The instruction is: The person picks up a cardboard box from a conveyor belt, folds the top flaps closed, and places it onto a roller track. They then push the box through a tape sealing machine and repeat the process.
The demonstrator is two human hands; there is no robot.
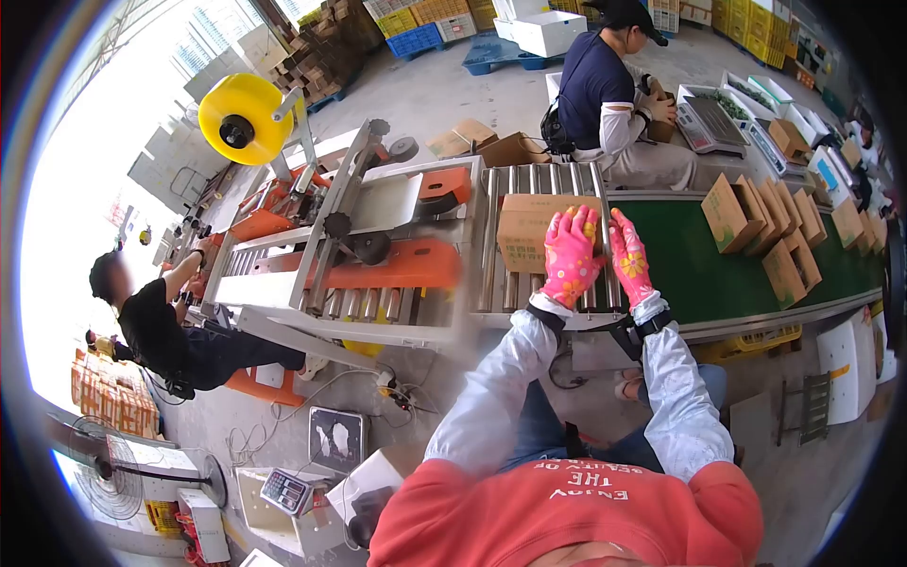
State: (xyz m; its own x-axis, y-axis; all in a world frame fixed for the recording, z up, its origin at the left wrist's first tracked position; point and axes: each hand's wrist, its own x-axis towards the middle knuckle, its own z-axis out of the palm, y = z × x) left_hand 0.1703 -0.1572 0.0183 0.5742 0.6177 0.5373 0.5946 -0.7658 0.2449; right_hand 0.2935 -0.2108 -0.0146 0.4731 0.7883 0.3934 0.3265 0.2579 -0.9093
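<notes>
view: head camera, looking down onto a packing line; edges of frame dark and curved.
left hand (570, 253): pink flowered glove, white sleeve cover; released and flat, fingers spread, palm down on the right end of the cardboard box (527, 231); nothing clenched around it.
right hand (629, 255): same kind of glove; fingers straight and close together, unclenched, lying just beside the left hand at the box's right edge; touching the box or only the rollers, cannot tell.
black strap (645, 328): around the right wrist, over the sleeve cover.
cardboard box, position: top flaps down, lying flat on the roller conveyor (498, 283), on its far half, between the sealing machine and the green belt.
roller conveyor: bare metal rollers, directly ahead of the wearer.
green belt (694, 274): joins the rollers on the right; carries a cluster of open boxes (756, 222), flaps standing up, well apart from both hands.
sealing machine (378, 260): left of the rollers; grey frame, orange guards.
yellow tape roll (244, 118): on a mast beyond the machine's left end.
person in navy top (600, 94): across the line, beyond the rollers; hands at a small box; tabletop scale (709, 123) near, to the right.
person in black (156, 326): low on the floor left of the machine, one arm raised to its end.
floor, near side: floor scale (338, 438), standing fan (118, 472), loose cables.
</notes>
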